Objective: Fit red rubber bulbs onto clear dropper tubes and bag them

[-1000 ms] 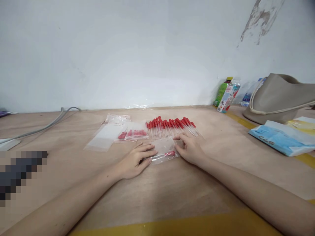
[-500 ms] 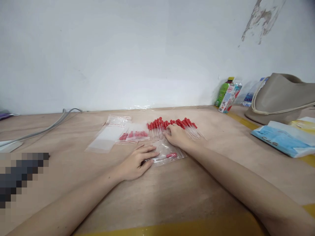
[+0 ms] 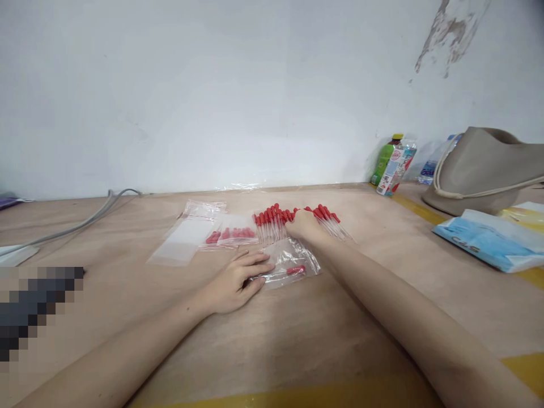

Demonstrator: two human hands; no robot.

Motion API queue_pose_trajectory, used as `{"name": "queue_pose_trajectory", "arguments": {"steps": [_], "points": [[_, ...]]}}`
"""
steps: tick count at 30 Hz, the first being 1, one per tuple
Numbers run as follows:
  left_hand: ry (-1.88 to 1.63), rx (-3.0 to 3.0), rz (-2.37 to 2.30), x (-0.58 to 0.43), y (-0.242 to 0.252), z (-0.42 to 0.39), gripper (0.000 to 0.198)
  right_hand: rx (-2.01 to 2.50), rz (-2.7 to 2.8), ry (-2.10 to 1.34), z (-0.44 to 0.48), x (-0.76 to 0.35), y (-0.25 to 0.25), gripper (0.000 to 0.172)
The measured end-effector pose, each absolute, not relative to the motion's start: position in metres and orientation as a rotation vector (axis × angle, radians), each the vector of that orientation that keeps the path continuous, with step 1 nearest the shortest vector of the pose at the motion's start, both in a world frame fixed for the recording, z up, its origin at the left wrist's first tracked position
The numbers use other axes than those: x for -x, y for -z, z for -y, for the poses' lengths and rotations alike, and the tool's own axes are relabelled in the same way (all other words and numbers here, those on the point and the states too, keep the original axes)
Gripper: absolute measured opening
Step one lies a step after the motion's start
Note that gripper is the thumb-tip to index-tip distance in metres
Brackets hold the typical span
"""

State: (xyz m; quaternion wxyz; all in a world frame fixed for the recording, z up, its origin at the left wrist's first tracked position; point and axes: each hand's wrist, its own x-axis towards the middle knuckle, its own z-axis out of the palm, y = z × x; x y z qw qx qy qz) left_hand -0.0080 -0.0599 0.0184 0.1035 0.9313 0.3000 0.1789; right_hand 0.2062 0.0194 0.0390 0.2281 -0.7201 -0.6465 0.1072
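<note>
My left hand (image 3: 238, 280) lies on the wooden table with its fingers spread, fingertips resting on the left edge of a clear plastic bag (image 3: 278, 279). Inside that bag is a red piece (image 3: 296, 270). My right hand (image 3: 305, 228) reaches into a row of droppers with red bulbs (image 3: 268, 216) and clear stems. Its fingers curl down among the bulbs, mostly hidden, so what they grip does not show. More red-bulbed droppers (image 3: 327, 214) lie just right of it. Left of the row, a zip bag (image 3: 238, 237) holds several red pieces.
Flat clear bags (image 3: 176, 241) lie at the left, and a grey cable (image 3: 80, 221) runs behind them. At the right are bottles (image 3: 391, 164), a grey-brown bag-like object (image 3: 480, 170) and a blue packet (image 3: 488, 241). A white wall (image 3: 238, 102) stands behind the table.
My right hand has curled further over the bulbs, its fingers now less visible. The clear bag's right side has lifted or shifted slightly. My left hand stays in place.
</note>
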Motion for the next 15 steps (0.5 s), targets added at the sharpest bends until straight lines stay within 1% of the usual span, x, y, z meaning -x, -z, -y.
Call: {"name": "queue_pose_trajectory", "arguments": {"steps": [3,6,9,10,11,15], "points": [[-0.527,-2.740,-0.885,0.008,-0.018,0.060,0.037,1.916,1.779,-0.357,-0.013,-0.219,-0.044,0.014],[-0.512,-2.749,-0.890,0.008,-0.018,0.060,0.037,1.873,1.750,-0.422,-0.009,-0.237,-0.045,0.019],[-0.489,-2.746,-0.897,0.008,-0.019,0.059,0.037,1.761,1.657,-0.509,-0.007,-0.252,-0.041,0.016],[-0.486,-2.742,-0.897,0.008,-0.019,0.059,0.037,1.693,1.609,-0.574,-0.006,-0.256,-0.038,0.019],[-0.487,-2.739,-0.896,0.008,-0.019,0.059,0.037,1.617,1.560,-0.651,-0.004,-0.258,-0.036,0.026],[-0.480,-2.747,-0.901,0.009,-0.019,0.059,0.038,1.359,1.435,-0.884,0.016,-0.262,-0.025,0.067]]}}
